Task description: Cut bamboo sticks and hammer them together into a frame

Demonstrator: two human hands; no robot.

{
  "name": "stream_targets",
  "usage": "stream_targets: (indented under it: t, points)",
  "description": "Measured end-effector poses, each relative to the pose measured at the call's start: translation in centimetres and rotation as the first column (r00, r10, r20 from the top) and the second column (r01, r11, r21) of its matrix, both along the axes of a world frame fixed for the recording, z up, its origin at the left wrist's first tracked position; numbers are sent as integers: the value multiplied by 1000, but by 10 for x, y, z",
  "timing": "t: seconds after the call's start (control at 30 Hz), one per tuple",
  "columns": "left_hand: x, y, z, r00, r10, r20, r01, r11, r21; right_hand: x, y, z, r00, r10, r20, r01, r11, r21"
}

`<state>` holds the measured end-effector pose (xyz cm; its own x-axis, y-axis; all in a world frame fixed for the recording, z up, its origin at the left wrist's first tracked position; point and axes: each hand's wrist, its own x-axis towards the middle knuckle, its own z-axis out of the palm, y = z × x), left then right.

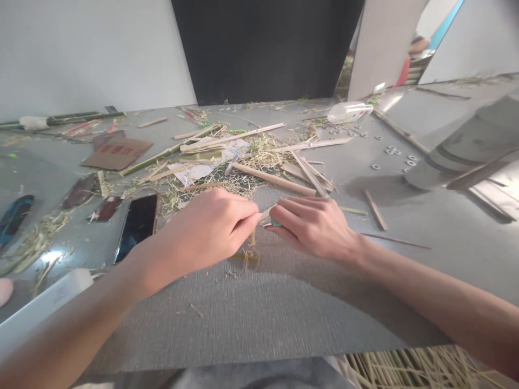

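My left hand [208,229] and my right hand [314,224] meet over a grey mat [259,308] at the table's middle. Both are closed in pinches on a short pale bamboo strip [265,214] that spans the small gap between them. A bit of green shows under my right fingers; I cannot make out what it is. Thin shavings [247,256] lie on the mat just below the hands.
Behind the hands lies a heap of bamboo strips and shavings [251,154]. A black phone [138,224] lies left, cardboard [117,153] further back. A plastic bottle [348,112] and small metal washers [391,151] lie at back right. Rolled material [466,148] stands right.
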<state>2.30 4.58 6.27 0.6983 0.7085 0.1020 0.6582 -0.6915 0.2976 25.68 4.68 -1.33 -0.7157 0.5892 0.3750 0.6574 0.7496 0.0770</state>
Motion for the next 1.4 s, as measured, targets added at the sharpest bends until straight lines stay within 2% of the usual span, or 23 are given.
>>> stream_targets:
  t: [0.1, 0.23, 0.3, 0.5, 0.7, 0.87, 0.97, 1.17, 1.33, 1.4]
  points:
    - [-1, 1, 0, 1000, -8, 4, 8, 1000, -7, 1, 2, -2, 1000, -4, -19, 3, 998, -56]
    - [-3, 1, -1, 1000, -13, 10, 13, 1000, -16, 0, 3, -15, 994, 33, 106, -22, 994, -104]
    - [-3, 1, -2, 1000, -3, 5, 3, 1000, -13, 0, 3, -17, 990, 51, 135, -38, 994, -98]
    - [-2, 3, -3, 1000, -19, 17, 19, 1000, -10, 0, 5, -4, 1000, 15, -16, -14, 998, 57]
    - [-4, 7, -4, 1000, 3, 25, -3, 1000, -30, -2, 6, -16, 997, 54, 62, -53, 998, -16]
    - [-3, 6, -3, 1000, -13, 21, 13, 1000, -9, -5, 7, -6, 999, 44, 16, -44, 999, 9]
    - [-3, 6, -2, 1000, -8, 20, 8, 1000, -9, -4, 6, -4, 999, 33, 0, -33, 999, -21]
    - [-4, 3, -2, 999, -16, 28, 16, 1000, -10, -4, 3, -20, 992, 67, 111, -62, 997, -44]
    - [-4, 4, -3, 1000, -15, 15, 15, 1000, -3, -6, 4, -9, 999, 41, 13, -41, 999, 32]
    - [-4, 5, -3, 1000, -12, 18, 12, 1000, -10, -6, 4, -4, 999, 48, -12, -48, 999, 16]
